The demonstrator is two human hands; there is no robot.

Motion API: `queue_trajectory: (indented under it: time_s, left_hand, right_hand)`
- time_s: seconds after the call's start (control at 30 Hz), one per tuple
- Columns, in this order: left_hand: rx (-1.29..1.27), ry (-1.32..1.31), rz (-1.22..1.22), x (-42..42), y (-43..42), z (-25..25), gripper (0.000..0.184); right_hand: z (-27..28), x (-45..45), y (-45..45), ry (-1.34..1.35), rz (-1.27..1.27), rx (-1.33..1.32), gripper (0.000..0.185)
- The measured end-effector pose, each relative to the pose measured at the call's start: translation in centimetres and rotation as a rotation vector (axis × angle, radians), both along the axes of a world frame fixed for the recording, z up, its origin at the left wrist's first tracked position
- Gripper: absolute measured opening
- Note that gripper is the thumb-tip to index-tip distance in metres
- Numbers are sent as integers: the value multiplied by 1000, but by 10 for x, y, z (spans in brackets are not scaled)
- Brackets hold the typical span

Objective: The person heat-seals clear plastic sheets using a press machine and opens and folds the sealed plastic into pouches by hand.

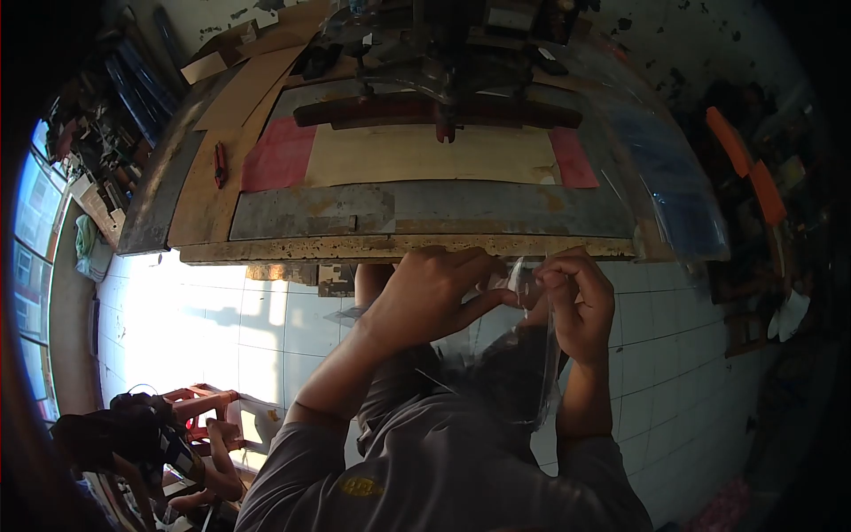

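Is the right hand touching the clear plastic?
Touching: the head view shows the right hand pinching the clear plastic between thumb and fingers, the rest hanging below.

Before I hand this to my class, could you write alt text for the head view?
A person's left hand and right hand hold clear plastic film by the near edge of a worn workbench. On it lie a cream sheet and, toward the left, a red tool.
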State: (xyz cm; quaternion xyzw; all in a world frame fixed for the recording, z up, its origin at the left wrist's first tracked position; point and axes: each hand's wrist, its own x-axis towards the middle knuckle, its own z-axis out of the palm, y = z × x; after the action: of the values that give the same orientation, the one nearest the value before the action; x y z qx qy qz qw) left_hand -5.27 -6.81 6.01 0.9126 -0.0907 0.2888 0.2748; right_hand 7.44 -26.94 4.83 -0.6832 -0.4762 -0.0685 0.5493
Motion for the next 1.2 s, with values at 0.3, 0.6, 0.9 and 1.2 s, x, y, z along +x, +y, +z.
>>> queue_trajectory:
  time_s: [0.3,0.6,0.9,1.2]
  left_hand:
    - [-54,-107,64,-1,-3,-9,17]
    - [-3,-152,82,-1,-4,-16,24]
    - [129,-270,232,-3,-9,-15,23]
    - [-70,-15,188,-21,-32,-4,14]
  right_hand:
    - [-11,11,-7,179,70,7,8]
    - [-10,18,-13,265,201,40,16]
    - [-9,13,-11,417,223,8,12]
    - [-13,1,-1,66,6,70,12]
